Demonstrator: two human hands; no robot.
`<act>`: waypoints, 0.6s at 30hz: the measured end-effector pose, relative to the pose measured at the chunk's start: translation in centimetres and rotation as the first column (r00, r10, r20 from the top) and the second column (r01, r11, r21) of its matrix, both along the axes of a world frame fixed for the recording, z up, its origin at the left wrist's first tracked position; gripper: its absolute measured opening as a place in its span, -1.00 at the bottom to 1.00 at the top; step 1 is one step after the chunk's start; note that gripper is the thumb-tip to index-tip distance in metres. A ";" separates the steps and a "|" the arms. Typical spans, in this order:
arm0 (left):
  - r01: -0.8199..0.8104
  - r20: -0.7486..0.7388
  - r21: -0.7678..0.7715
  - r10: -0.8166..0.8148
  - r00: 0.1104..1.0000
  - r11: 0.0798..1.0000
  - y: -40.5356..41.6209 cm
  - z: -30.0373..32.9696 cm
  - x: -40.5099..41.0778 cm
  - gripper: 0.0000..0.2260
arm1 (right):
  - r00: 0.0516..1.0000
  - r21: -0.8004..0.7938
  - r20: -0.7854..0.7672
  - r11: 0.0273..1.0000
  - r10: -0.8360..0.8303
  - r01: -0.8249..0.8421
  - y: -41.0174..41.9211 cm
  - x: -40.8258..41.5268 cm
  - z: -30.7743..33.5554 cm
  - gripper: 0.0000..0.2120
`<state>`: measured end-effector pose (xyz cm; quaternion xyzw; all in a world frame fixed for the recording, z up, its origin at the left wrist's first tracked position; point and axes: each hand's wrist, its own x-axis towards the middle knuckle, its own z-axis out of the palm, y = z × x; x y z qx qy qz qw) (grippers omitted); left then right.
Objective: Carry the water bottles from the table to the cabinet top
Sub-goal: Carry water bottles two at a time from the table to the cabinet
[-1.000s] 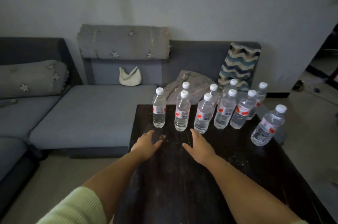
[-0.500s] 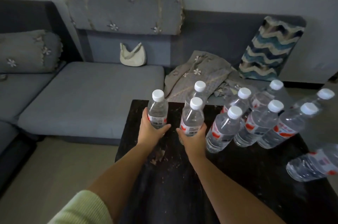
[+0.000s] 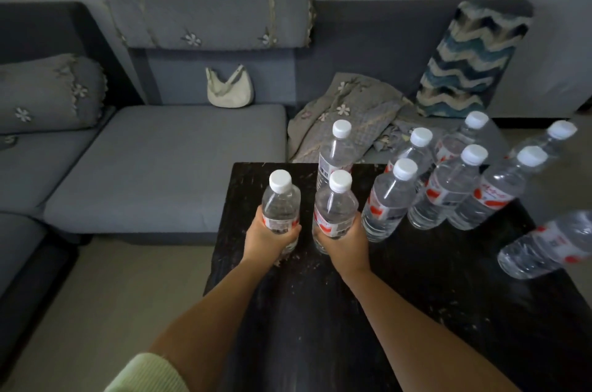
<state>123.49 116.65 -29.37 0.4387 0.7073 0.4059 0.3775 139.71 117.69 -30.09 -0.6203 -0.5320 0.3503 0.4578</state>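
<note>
Clear plastic with white caps and red labels: you have nine water bottles in view, all over the dark bench (image 3: 320, 327). Your left hand (image 3: 267, 239) is curled around the lower body of the left bottle (image 3: 281, 206), near the bench's far left corner, fingers wrapping the label. Your right hand (image 3: 344, 246) has the same closed grip on the right bottle (image 3: 334, 209), just beside the first. Both held bottles stand with their long axes upright, caps up; you cannot tell whether their bases touch the bench.

Of the seven loose bottles, one rear bottle (image 3: 336, 151) stands at the far edge, directly behind the right bottle. Five more stand in a tight cluster (image 3: 448, 186) toward the far right corner, caps up and appearing to lean right in this wide view. The ninth, the edge bottle (image 3: 544, 247), sits at the right edge, cut off by the frame, its long axis tilted strongly to the right.

Beyond the far edge is a grey sofa (image 3: 160, 167) carrying one cream handbag (image 3: 229, 92), one zigzag cushion (image 3: 464, 61) and one crumpled flowered cover (image 3: 349, 113).
</note>
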 end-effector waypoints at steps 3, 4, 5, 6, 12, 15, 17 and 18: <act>0.045 0.016 -0.020 -0.045 0.999 0.999 -2.9 0.2 0.3 -0.42 | 0.999 -0.104 -0.008 0.994 0.044 -0.045 -3.4 0.6 0.5 -0.33; 0.069 0.018 -0.025 -0.068 0.998 0.997 -3.8 0.3 0.3 -0.42 | 0.999 -0.133 -0.010 0.990 0.051 -0.052 -4.5 0.8 0.6 -0.31; 0.098 0.017 -0.031 -0.098 0.995 0.995 -4.8 0.4 0.3 -0.42 | 0.999 -0.161 -0.011 0.986 0.050 -0.051 -5.7 1.1 0.7 -0.30; 0.128 0.018 -0.045 -0.128 0.992 0.991 -5.6 0.6 0.2 -0.42 | 0.999 -0.190 -0.026 0.981 0.037 -0.041 -6.9 1.4 0.8 -0.30; 0.330 -0.007 -0.165 -0.336 0.942 0.929 -11.2 2.7 0.1 -0.55 | 0.995 -0.337 -0.078 0.941 -0.060 0.030 -15.1 3.6 2.3 -0.37; 0.309 0.059 -0.246 -0.304 0.951 0.919 -13.5 2.5 0.8 -0.68 | 0.995 -0.401 -0.078 0.916 -0.062 0.026 -18.6 5.1 2.8 -0.50; 0.349 0.069 -0.287 -0.344 0.936 0.892 -15.6 2.2 1.5 -0.71 | 0.990 -0.416 -0.091 0.907 -0.109 0.062 -22.3 6.3 3.1 -0.58; 0.391 0.076 -0.293 -0.386 0.919 0.873 -16.5 2.1 2.3 -0.71 | 0.984 -0.420 -0.091 0.902 -0.152 0.100 -24.3 7.2 3.4 -0.59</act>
